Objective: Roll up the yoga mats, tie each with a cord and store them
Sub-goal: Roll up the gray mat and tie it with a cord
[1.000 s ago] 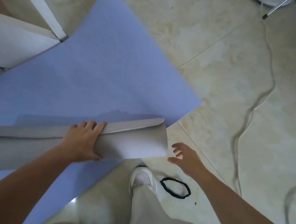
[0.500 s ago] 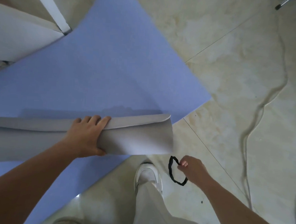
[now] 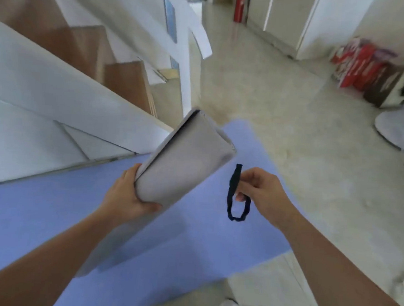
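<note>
Fingers and thumb of our left grip [image 3: 127, 198] curl round the rolled grey foam yoga mat [image 3: 186, 161], holding it off the floor with its far end tilted up toward the white-and-wood staircase [image 3: 58, 85]. Our right grip [image 3: 262, 192] pinches the black elastic cord loop [image 3: 232, 197], which hangs slack just beside the roll and does not touch it. Below both lies the flat pale-blue yoga mat [image 3: 50, 214], unrolled on the beige tiled floor [image 3: 303, 135], its near corner by our shoe.

We judge the tying step about to start, and the risks sit in that one-handed hold. The roll looks loose and flattened, so its outer flap could spring open if we shift our fingers. The loop must be stretched over the raised end with one hand. If it snags on the edge, it may push the layers askew or slip from our pinch.
</note>
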Demonstrator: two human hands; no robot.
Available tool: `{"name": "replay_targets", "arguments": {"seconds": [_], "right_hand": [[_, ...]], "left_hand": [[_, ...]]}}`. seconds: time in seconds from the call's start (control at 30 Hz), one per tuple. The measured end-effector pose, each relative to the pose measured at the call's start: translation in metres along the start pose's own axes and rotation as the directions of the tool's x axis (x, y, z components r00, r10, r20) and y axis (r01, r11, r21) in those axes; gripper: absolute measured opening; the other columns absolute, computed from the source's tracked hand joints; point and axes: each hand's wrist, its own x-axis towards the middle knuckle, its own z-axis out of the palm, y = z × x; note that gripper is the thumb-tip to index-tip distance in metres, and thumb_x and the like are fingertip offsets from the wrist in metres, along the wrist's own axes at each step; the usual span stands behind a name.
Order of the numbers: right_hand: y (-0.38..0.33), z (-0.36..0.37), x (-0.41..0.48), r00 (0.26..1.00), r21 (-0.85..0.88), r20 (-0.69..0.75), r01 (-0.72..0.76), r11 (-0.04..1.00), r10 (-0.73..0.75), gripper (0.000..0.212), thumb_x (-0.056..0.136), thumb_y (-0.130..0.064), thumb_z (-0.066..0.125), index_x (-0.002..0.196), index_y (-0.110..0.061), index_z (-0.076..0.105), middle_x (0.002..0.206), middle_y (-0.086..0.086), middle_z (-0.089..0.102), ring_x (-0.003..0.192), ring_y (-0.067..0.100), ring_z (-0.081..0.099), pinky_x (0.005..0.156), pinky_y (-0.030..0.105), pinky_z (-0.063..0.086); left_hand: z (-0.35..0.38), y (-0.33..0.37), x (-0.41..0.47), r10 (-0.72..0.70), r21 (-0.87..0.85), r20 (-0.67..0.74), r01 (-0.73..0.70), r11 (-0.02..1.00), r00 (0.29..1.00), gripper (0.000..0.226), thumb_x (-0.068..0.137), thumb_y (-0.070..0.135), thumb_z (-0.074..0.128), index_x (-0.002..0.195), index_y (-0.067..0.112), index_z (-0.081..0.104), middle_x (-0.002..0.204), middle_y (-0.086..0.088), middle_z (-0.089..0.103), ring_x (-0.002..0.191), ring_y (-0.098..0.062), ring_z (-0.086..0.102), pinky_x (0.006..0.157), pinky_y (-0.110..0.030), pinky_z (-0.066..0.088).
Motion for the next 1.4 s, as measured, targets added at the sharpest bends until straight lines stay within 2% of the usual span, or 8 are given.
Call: {"name": "replay_targets", "arguments": {"seconds": [0.27, 0.47, 0.63, 0.87, 1.0, 1.17, 1.33, 1.4], "right_hand": [[-0.169, 0.112, -0.005, 0.94, 0.032, -0.044, 0.341, 0.94, -0.339, 0.013, 0.086, -0.01, 0.073, 0.08, -0.012, 0.063, 0.068, -0.001, 0.062, 0.061, 0.011, 0.055, 0.065, 0.024, 0.047], [-0.241, 0.193, -0.025, 0.839, -0.228, 0.136, 0.544, 0.807, -0.527, 0.015, 0.087, -0.027, 0.073, 0.08, -0.028, 0.06, 0.104, -0.017, 0.064, 0.105, 0.007, 0.058, 0.088, 0.026, 0.044], [-0.213, 0.243, -0.036, 0.828, -0.523, 0.208, 0.544, 0.656, -0.521, 0.017, 0.096, -0.04, 0.057, 0.084, -0.029, 0.049, 0.081, -0.011, 0.06, 0.082, 0.015, 0.056, 0.066, 0.027, 0.039], [-0.22, 0.277, -0.051, 0.781, -0.581, 0.157, 0.568, 0.583, -0.604, 0.018, 0.098, -0.035, 0.054, 0.084, -0.026, 0.048, 0.071, -0.014, 0.053, 0.068, 0.008, 0.045, 0.098, 0.039, 0.041], [-0.222, 0.303, -0.068, 0.761, -0.597, 0.217, 0.599, 0.534, -0.611, 0.017, 0.098, -0.037, 0.05, 0.084, -0.028, 0.049, 0.08, -0.014, 0.058, 0.077, 0.011, 0.053, 0.109, 0.04, 0.031], [-0.222, 0.326, -0.09, 0.755, -0.616, 0.261, 0.61, 0.498, -0.602, 0.019, 0.1, -0.039, 0.046, 0.087, -0.026, 0.051, 0.086, -0.009, 0.063, 0.082, 0.014, 0.058, 0.111, 0.039, 0.026], [-0.217, 0.333, -0.102, 0.752, -0.592, 0.176, 0.596, 0.543, -0.635, 0.018, 0.101, -0.034, 0.046, 0.089, -0.022, 0.051, 0.088, -0.006, 0.061, 0.079, 0.014, 0.049, 0.108, 0.037, 0.031], [-0.216, 0.333, -0.105, 0.761, -0.568, 0.156, 0.591, 0.573, -0.63, 0.016, 0.101, -0.03, 0.048, 0.092, -0.02, 0.056, 0.092, -0.004, 0.063, 0.08, 0.011, 0.04, 0.106, 0.037, 0.035]], "left_hand": [[-0.073, -0.028, -0.057, -0.147, -0.44, -0.215, 0.038, 0.897, 0.966, 0.106, 0.042, 0.048, 0.091, 0.131, 0.051, 0.034, 0.123, 0.013, 0.058, 0.109, -0.013, 0.058, 0.083, -0.035, 0.049], [-0.074, -0.055, -0.093, -0.217, -0.655, -0.199, 0.036, 0.755, 0.956, 0.099, 0.044, 0.038, 0.091, 0.122, 0.057, 0.033, 0.123, 0.018, 0.054, 0.11, -0.004, 0.056, 0.085, -0.041, 0.055], [-0.061, -0.074, -0.107, -0.241, -0.69, -0.123, 0.092, 0.718, 0.963, 0.102, 0.049, 0.029, 0.09, 0.131, 0.045, 0.032, 0.127, 0.014, 0.053, 0.112, -0.004, 0.055, 0.08, -0.03, 0.053], [-0.17, -0.017, -0.125, -0.038, -0.834, -0.334, -0.277, 0.477, 0.942, 0.06, 0.086, 0.037, 0.065, 0.142, 0.024, 0.047, 0.133, 0.008, 0.062, 0.122, -0.006, 0.058, 0.094, -0.022, 0.051], [-0.213, 0.017, -0.129, -0.353, -0.85, -0.404, -0.204, 0.486, 0.844, 0.03, 0.091, 0.049, 0.063, 0.104, 0.022, 0.058, 0.097, 0.003, 0.069, 0.089, -0.01, 0.068, 0.075, -0.026, 0.054], [-0.219, 0.013, -0.129, -0.65, -0.861, -0.43, -0.067, 0.505, 0.627, 0.016, 0.099, 0.037, 0.05, 0.093, 0.023, 0.054, 0.09, 0.002, 0.066, 0.086, -0.017, 0.064, 0.088, -0.048, 0.053], [-0.225, 0.016, -0.128, -0.761, -0.972, -0.227, -0.089, 0.219, 0.608, 0.022, 0.097, 0.031, 0.053, 0.102, 0.011, 0.058, 0.094, -0.008, 0.067, 0.084, -0.025, 0.065, 0.084, -0.046, 0.056], [-0.219, 0.017, -0.129, -0.764, -0.962, -0.26, -0.09, 0.258, 0.59, 0.027, 0.097, 0.036, 0.053, 0.106, 0.012, 0.058, 0.096, -0.006, 0.068, 0.085, -0.021, 0.066, 0.084, -0.043, 0.056]]}}
